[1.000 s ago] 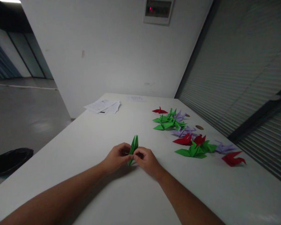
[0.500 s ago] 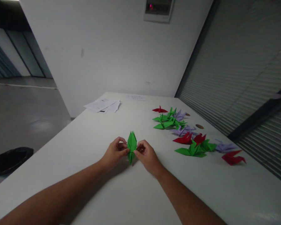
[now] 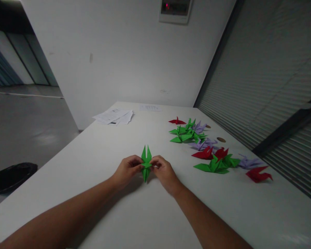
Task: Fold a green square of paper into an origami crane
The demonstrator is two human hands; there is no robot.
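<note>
A partly folded piece of green origami paper (image 3: 146, 165) is held just above the white table (image 3: 134, 221), in the middle of the view. Two narrow points stick up from its far end and one pointed end faces me. My left hand (image 3: 128, 168) pinches its left edge between thumb and fingers. On the opposite edge, my right hand (image 3: 164, 172) pinches it the same way. Both sets of fingertips partly cover the middle of the paper.
Several folded paper cranes lie along the right side: green ones (image 3: 182, 137), red ones (image 3: 258, 175) and purple ones (image 3: 249, 162). Printed sheets (image 3: 112, 117) rest at the far left of the table. A black-lined bin (image 3: 12, 178) stands on the floor at left.
The green paper has been spread at its middle. Its far points have parted, with a gap between them now. Both hands have kept nearly the same place.
</note>
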